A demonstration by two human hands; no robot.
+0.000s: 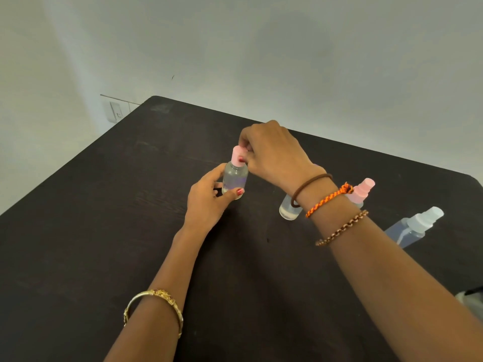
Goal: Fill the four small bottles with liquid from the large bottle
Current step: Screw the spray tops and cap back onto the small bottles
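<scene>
While the left hand (pixel 209 202) gripped one bottle (pixel 234 178) and the right hand (pixel 271 152) pinched its cap (pixel 239 154), we judged filling unfinished.

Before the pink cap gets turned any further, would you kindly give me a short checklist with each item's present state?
1. Small bottle upright on the table: ok.
2. Left hand grips the bottle body: ok.
3. Right hand pinches the pink cap: ok.
4. Liquid in the bottle: ok, clear liquid shows.
5. Cap fully seated: cannot tell.
6. Bottle behind the right wrist out of the way: not ok, close to the forearm.
</scene>
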